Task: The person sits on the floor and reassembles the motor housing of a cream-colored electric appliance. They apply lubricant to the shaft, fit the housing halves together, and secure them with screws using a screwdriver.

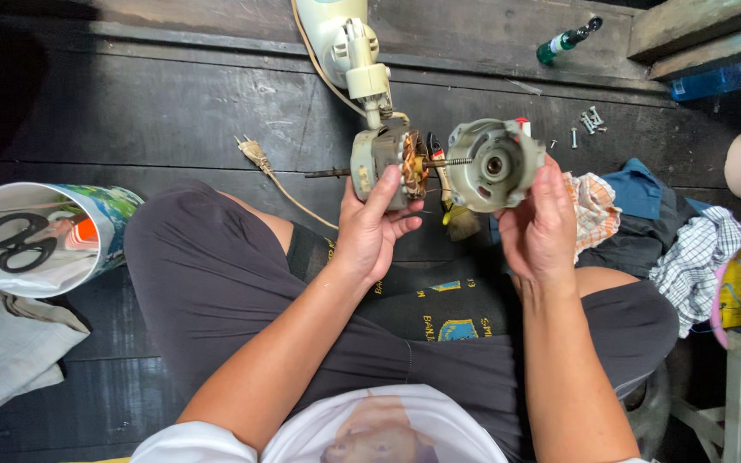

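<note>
— Left hand (373,225)?

— Wrapped around the motor (389,168), copper windings showing, fingers over its side. Held above the lap, in front of the crossed legs, its shaft (328,173) sticking out to the left.

— Right hand (540,225)?

— Closed on the grey cover (492,165), round, hollow side turned up toward the camera. Held just beside the motor, a thin springy rod bridging the gap between the two.

— So, already apart?

— Looks that way: cover off the motor body, windings bare. Loose screws (589,121) lying on the dark wooden floor (173,111) further out, which fits a housing already unscrewed. Motor still hanging on the cream fan neck (358,51) above it, cord and plug (252,153) trailing off to the left.

— Left to do?

— Hard to judge. Nothing cleaned or swapped that can be told from here; parts simply held side by side.

— Anything else around?

— Bucket (96,225) with black scissors (12,242) at the left, checked rags (696,249) at the right, a small green bottle (563,41) at the top near the wooden beam.
</note>
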